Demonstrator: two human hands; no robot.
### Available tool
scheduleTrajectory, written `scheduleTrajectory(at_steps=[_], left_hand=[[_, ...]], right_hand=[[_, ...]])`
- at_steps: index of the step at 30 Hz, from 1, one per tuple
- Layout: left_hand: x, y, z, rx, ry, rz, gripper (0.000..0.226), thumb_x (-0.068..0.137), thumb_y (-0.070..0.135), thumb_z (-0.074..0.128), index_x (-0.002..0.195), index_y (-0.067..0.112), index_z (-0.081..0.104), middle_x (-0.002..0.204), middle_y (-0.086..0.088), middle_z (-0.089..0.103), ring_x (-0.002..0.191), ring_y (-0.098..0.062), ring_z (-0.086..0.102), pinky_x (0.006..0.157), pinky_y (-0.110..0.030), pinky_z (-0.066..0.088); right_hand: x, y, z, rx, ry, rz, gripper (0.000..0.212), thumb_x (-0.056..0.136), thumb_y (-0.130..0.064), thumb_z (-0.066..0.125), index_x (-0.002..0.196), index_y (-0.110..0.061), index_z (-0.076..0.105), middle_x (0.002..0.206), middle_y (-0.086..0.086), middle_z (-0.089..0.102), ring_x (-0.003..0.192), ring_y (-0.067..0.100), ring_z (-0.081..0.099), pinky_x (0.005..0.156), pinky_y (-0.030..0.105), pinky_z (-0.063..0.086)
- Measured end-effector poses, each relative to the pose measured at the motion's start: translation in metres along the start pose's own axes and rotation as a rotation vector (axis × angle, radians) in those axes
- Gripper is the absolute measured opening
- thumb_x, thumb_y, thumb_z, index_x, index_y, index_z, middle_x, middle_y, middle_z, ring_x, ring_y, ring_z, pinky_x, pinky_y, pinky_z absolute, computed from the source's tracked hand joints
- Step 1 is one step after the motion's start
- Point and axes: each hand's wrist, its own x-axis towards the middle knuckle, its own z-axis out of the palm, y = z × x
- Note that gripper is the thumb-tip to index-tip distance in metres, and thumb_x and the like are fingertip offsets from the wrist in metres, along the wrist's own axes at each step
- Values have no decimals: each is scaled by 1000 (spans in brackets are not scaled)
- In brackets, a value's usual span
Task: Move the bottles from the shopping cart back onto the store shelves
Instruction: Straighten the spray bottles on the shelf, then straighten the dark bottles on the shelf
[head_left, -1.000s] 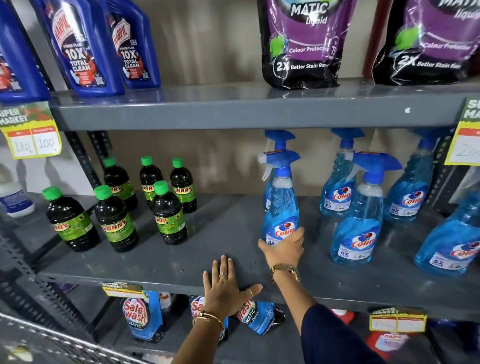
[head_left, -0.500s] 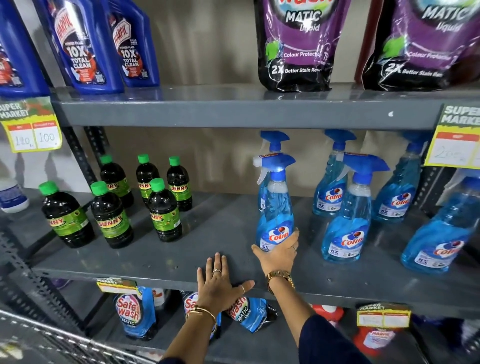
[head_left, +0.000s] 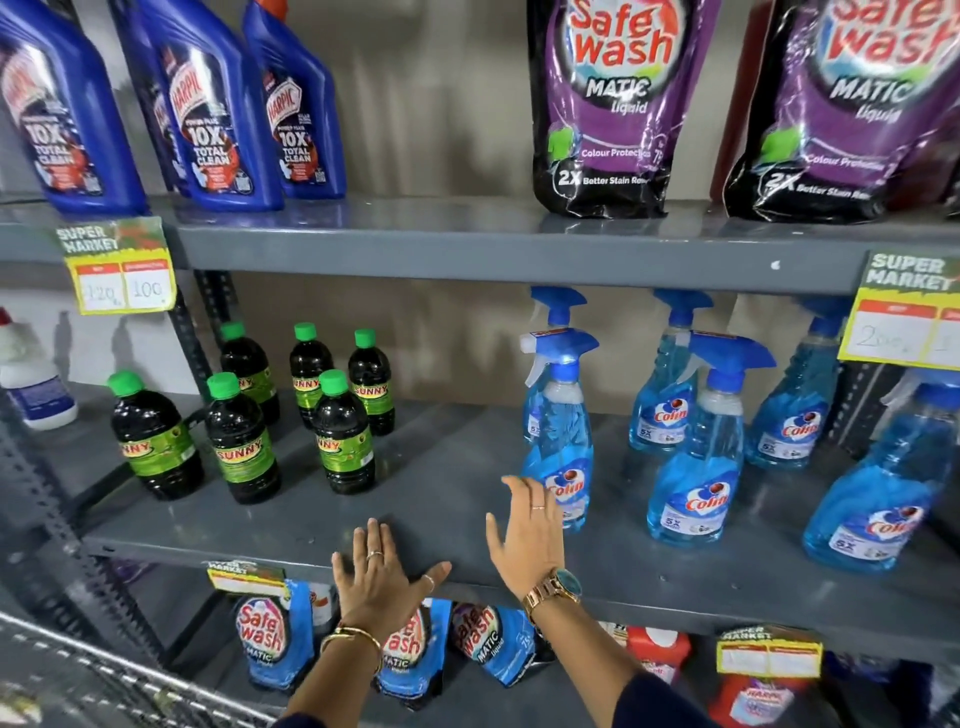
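Nearest the camera, the left hand (head_left: 382, 577) lay flat on the front lip of the middle shelf (head_left: 452, 499), fingers spread and holding nothing, apparently as a brace while the person leaned in. The right hand (head_left: 524, 540) was just beside it, open with fingers splayed, its fingertips close against the base of the front Colin spray bottle (head_left: 563, 441); whether they touched the bottle could not be determined. That bottle, the task item, stood upright on the middle shelf at the head of a row of like bottles, which suggested it was placed with its own kind and the hand was free of it. To its right stood another Colin spray bottle (head_left: 698, 467) and several more behind, all with triggers facing left. Well apart to the left, six Sunny bottles (head_left: 343, 436) with green caps stood grouped. The shelf was grey painted metal, smooth and level, with bare space between the two groups. Below the lip, blue Safewash pouches (head_left: 272, 636) leaned on the lower shelf. Above, Harpic bottles (head_left: 218, 104) and purple Safewash pouches (head_left: 608, 104) occupied the upper shelf, and a price tag (head_left: 118, 265) hung from its edge. A plain beige wall backed the unit. The shopping cart could not be clearly identified.
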Motion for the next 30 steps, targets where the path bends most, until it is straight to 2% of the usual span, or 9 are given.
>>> scheduleTrajectory(at_steps=[7, 10, 12, 14, 17, 19, 23, 25, 30], left_hand=[[8, -46, -16, -79, 22, -72, 110, 76, 77, 35, 148, 6, -9, 159, -9, -12, 147, -23, -12, 120, -50, -4], [12, -62, -22, -104, 23, -90, 114, 73, 79, 37, 148, 6, -8, 159, -8, -13, 147, -23, -12, 120, -50, -4], [17, -73, -25, -142, 22, -107, 119, 69, 81, 40, 148, 6, -9, 159, -8, -13, 147, -23, -12, 120, -51, -4], [21, -79, -29, -171, 11, -118, 129, 61, 86, 42, 147, 6, -11, 159, -7, -14, 147, -22, -13, 120, -51, -4], [29, -88, -33, -210, 16, -134, 151, 31, 96, 25, 147, 7, -12, 159, -4, -15, 147, -20, -14, 120, -50, -4], [31, -90, -33, -221, 10, -131, 157, 22, 96, 19, 147, 8, -14, 159, -4, -16, 147, -19, -15, 120, -50, -5], [32, -94, -34, -223, -26, -110, 143, 49, 90, 47, 146, 7, -17, 158, -4, -21, 146, -20, -18, 119, -51, -6], [34, -95, -34, -228, -44, -101, 140, 53, 86, 52, 146, 7, -18, 157, -5, -22, 146, -21, -20, 119, -52, -7], [36, -97, -36, -216, -104, -104, 140, 54, 84, 53, 145, 8, -22, 156, -5, -27, 144, -21, -24, 118, -51, -10]], right_hand=[[12, -31, 30, 88, -168, -55, 48, 60, -20, 79, 101, -17, 53, 98, 7, 65, 82, 26, 66, 71, 36, 57], [18, -48, 44, 160, -234, -38, 41, 71, -20, 72, 108, -10, 57, 108, 10, 61, 96, 29, 62, 84, 38, 53], [23, -65, 54, 283, -342, 25, 45, 80, -23, 64, 120, -7, 50, 121, 11, 53, 111, 29, 52, 96, 37, 44], [28, -78, 62, 426, -415, 125, 54, 80, -27, 66, 126, -8, 44, 127, 9, 46, 116, 27, 49, 99, 35, 43], [29, -98, 80, 580, -515, 261, 73, 74, -33, 73, 132, -11, 36, 134, 7, 38, 117, 25, 51, 99, 37, 46], [29, -107, 92, 607, -547, 329, 82, 71, -37, 76, 136, -13, 32, 139, 6, 35, 122, 24, 48, 101, 39, 45], [41, -122, 114, 618, -567, 404, 95, 65, -40, 80, 139, -13, 28, 144, 9, 33, 128, 25, 43, 105, 41, 42], [51, -129, 119, 605, -565, 405, 98, 63, -38, 81, 139, -9, 27, 143, 11, 33, 130, 27, 40, 107, 40, 39], [77, -149, 128, 595, -490, 427, 79, 56, -33, 87, 113, -3, 40, 122, 15, 45, 113, 32, 50, 92, 38, 46]])
